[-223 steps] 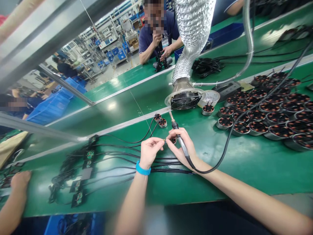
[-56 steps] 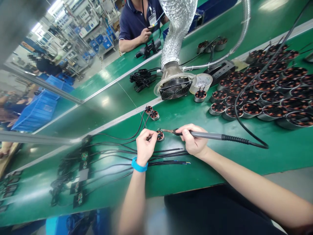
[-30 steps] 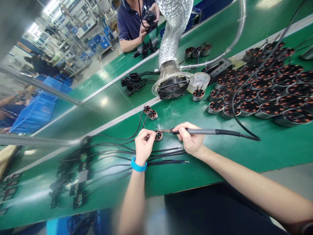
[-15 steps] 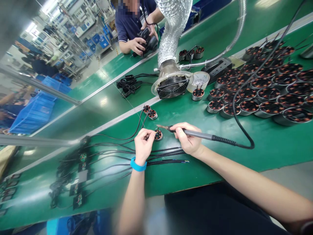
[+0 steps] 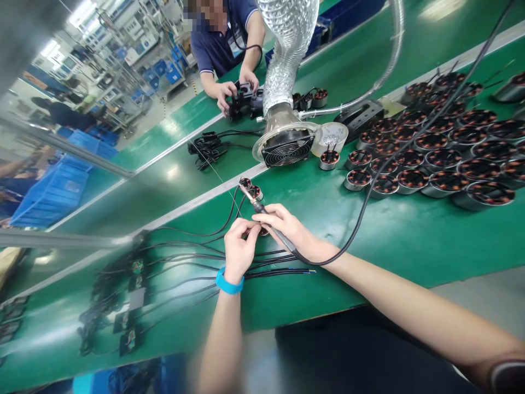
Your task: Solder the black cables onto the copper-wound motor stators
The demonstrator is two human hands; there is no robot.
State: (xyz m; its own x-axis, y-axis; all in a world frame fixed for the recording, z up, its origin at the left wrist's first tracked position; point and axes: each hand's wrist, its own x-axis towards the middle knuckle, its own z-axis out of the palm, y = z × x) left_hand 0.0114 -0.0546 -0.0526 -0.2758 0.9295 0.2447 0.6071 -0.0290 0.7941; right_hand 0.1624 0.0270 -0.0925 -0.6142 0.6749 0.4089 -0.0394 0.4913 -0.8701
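Observation:
My right hand [image 5: 293, 230] is closed around a soldering iron [image 5: 283, 238], its tip pointing up and left over two small motors [image 5: 256, 192] with copper windings. My left hand [image 5: 240, 243], with a blue wristband [image 5: 229, 281], is closed in a pinch. A thin solder wire [image 5: 221, 179] runs down to its fingers. My right fingertips are close beside or touching the left ones; I cannot tell which. Just under them sits another small motor [image 5: 263, 232], mostly hidden by my hands. Black cables [image 5: 283, 271] lie beneath both hands.
Many round motors [image 5: 438, 158] stand in rows on the right. A fan [image 5: 288, 151] under a foil duct [image 5: 287, 60] is at the centre back, beside a small cup [image 5: 330, 137]. Across the bench, a co-worker's hands [image 5: 227, 96] handle black parts. Cable-fitted boards [image 5: 130, 336] lie left.
My right hand has moved left towards my left hand, and the iron has swung to point up and left. The left hand stays almost still. The co-worker's hands have lowered the black part.

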